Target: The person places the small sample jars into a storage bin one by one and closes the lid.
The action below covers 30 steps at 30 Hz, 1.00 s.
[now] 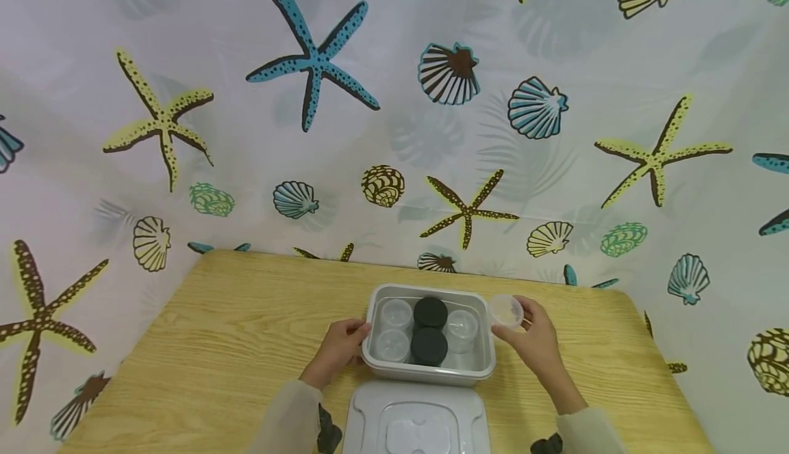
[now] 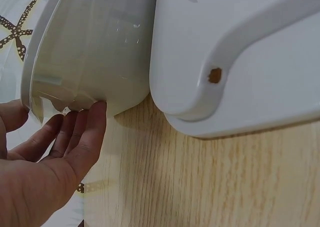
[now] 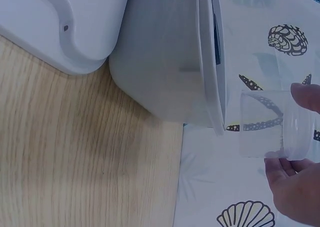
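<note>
A light grey-white plastic box point(image 1: 427, 373) stands open on the table. Inside it, clear round jars point(image 1: 396, 313) fill the left side, two black round pieces point(image 1: 430, 312) sit in the middle column, and another clear jar point(image 1: 461, 325) is at the right. My left hand point(image 2: 55, 157) grips the box's left rim, thumb on the edge and fingers against the outer wall. Just beyond the right rim, my right hand point(image 1: 535, 337) pinches a small clear plastic jar point(image 3: 262, 122) between thumb and fingers, above table height.
A white lid point(image 1: 419, 420) lies flat on the wooden table point(image 1: 246, 344), close in front of the box. Behind the table hangs a curtain point(image 1: 394, 132) printed with starfish and shells.
</note>
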Tool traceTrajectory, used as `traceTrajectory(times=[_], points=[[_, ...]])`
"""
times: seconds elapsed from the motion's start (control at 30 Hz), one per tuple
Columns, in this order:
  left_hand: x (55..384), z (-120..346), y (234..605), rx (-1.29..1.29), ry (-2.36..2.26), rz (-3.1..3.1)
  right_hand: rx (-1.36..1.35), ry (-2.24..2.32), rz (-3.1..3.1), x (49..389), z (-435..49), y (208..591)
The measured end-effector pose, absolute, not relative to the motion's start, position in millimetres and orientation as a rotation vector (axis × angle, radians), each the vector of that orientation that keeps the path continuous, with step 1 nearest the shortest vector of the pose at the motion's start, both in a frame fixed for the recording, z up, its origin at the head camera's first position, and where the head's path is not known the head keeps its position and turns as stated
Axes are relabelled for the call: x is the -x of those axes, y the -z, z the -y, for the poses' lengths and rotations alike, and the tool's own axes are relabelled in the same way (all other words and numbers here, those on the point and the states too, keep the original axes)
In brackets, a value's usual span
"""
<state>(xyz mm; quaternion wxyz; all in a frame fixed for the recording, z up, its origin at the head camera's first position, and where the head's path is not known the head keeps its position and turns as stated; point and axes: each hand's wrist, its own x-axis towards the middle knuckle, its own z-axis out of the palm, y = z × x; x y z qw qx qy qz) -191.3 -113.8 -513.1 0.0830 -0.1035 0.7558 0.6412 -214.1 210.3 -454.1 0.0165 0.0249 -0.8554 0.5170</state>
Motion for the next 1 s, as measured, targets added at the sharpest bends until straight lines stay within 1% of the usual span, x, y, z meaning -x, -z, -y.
traceTrajectory(times=[0.67, 1.0], points=[[193.6, 114.5, 514.3, 0.304, -1.92, -2.246, -0.131, -1.705, 2.656, 210.4, -179.9, 462.0], [194.1, 115.9, 515.7, 0.307, -1.918, -2.228, -0.151, -1.735, 2.659, 201.1, -172.8, 466.8]])
